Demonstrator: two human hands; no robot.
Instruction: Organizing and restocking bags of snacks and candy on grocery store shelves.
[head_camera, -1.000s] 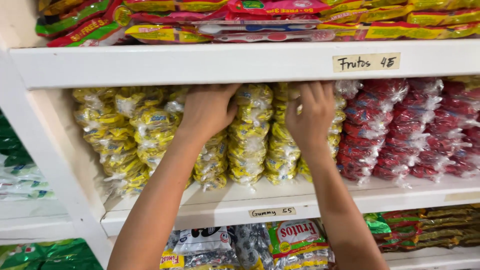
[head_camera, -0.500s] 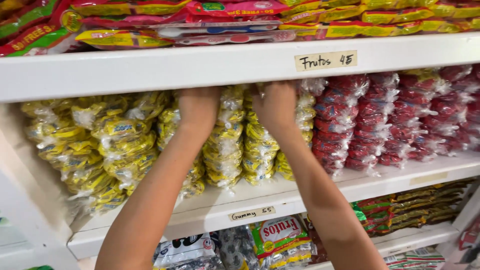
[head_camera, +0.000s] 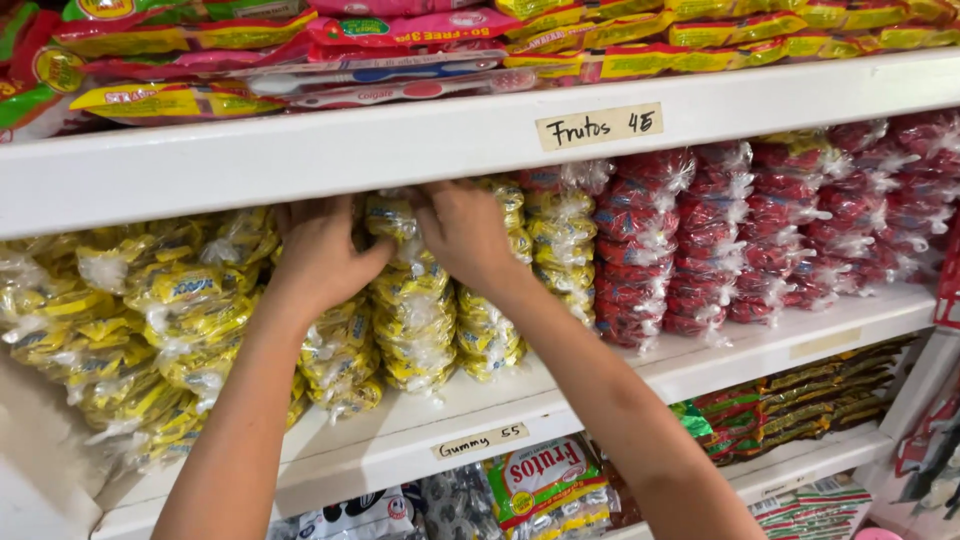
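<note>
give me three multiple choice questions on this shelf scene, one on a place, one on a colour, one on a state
1. Where are both hands?
A. on the yellow candy bags on the middle shelf
B. on the top shelf
C. on the bottom shelf

2. What colour are the candy bags to the right of the yellow ones?
A. blue
B. red
C. white

3. How does the left hand stand?
A. hanging clear of the shelf
B. holding a paper label
C. fingers pressed on a yellow bag

Answers: 1 A, the left hand and right hand reach into the yellow candy bags above the middle shelf. 2 B, the red candy bags fill that side. 3 C, its fingers lie on the stack.
</note>
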